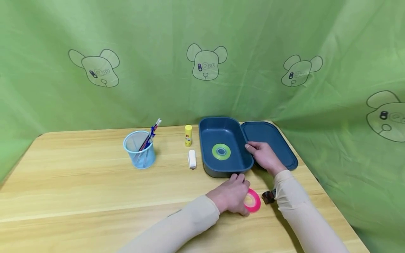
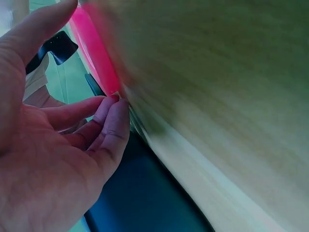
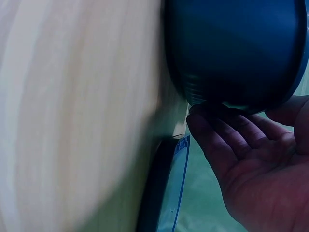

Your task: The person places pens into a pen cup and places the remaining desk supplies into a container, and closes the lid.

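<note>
- Currently, the left hand grips the pink tape roll across its edges, thumb on one side and fingertips on the other.
- That roll lies flat on the table, just in front of the blue box, toward its right corner.
- The right hand holds the box's right rim, thumb over the top and fingers against the outer wall; the two hands are apart from each other.
- Inside the box, near its front end, a green tape roll lies flat.
- Just right of the box is a blue lid.
- Near the box's left side, a yellow glue stick stands upright, with a small white item in front of it.
- Farther left of the box, a light-blue mesh cup holds pens.
</note>
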`<state>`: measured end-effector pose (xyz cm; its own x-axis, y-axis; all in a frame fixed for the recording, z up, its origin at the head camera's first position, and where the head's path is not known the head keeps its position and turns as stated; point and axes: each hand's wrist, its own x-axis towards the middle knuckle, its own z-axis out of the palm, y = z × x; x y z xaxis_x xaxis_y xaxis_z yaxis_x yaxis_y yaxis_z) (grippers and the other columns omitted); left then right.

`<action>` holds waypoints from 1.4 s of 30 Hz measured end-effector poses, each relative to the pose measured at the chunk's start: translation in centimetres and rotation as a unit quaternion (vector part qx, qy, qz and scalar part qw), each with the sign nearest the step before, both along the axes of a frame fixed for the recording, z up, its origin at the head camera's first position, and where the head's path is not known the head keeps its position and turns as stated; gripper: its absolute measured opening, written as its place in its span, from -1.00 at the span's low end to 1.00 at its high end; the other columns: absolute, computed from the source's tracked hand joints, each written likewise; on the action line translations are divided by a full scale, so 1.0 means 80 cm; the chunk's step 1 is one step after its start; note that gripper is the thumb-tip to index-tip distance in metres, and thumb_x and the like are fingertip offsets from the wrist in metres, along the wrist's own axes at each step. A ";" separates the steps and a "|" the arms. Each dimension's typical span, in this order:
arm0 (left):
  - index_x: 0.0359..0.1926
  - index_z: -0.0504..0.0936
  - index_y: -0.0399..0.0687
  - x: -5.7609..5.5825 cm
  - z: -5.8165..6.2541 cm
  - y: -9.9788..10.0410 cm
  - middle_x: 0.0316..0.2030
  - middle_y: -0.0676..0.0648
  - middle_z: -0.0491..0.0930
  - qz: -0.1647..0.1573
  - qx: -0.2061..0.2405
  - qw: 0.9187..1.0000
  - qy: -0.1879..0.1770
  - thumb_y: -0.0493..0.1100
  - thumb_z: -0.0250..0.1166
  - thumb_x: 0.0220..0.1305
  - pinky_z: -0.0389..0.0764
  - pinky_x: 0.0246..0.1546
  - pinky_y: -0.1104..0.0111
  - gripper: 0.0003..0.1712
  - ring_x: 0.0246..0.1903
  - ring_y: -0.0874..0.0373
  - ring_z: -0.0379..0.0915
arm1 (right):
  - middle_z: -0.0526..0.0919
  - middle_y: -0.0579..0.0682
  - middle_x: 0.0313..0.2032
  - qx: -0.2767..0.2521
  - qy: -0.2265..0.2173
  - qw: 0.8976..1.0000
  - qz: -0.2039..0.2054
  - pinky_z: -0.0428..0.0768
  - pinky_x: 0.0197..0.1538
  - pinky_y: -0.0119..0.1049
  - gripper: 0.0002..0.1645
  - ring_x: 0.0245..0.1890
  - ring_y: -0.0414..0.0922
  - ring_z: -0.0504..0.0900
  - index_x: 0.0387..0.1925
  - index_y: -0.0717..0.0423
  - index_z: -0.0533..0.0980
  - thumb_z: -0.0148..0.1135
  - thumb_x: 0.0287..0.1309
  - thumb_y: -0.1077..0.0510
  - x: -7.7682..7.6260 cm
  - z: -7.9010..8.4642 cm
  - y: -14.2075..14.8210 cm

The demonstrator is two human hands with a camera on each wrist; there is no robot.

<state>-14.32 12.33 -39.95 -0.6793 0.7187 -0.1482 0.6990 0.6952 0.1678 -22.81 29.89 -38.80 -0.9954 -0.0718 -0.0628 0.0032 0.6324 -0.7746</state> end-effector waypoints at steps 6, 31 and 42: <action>0.18 0.54 0.06 -0.001 0.003 0.002 0.04 0.07 0.33 -0.017 -0.022 1.000 0.008 0.33 0.48 -0.03 0.40 0.01 0.56 -0.19 0.00 0.17 0.21 | 0.32 0.36 0.31 -0.002 -0.005 1.000 0.004 0.22 0.37 0.10 -0.41 0.37 0.21 0.19 0.33 0.43 0.29 -0.02 0.49 0.07 0.000 0.000 0.001; 0.10 0.54 -0.06 -0.007 0.003 -0.006 -0.04 0.05 0.35 -0.046 0.011 0.999 -0.024 0.22 0.51 -0.03 0.40 -0.06 0.61 -0.26 -0.06 0.21 0.23 | 0.34 0.38 0.28 -0.010 -0.001 1.000 0.011 0.22 0.37 0.08 -0.42 0.36 0.21 0.20 0.31 0.46 0.31 -0.01 0.48 0.08 -0.001 -0.001 0.004; 0.06 0.51 -0.08 -0.010 0.025 -0.036 -0.11 0.11 0.34 -0.078 0.087 0.991 -0.063 0.16 0.51 -0.03 0.38 -0.13 0.66 -0.31 -0.08 0.27 0.25 | 0.32 0.38 0.30 -0.009 -0.006 1.000 0.014 0.21 0.38 0.09 -0.40 0.37 0.22 0.18 0.32 0.45 0.29 -0.02 0.48 0.07 -0.002 0.001 0.004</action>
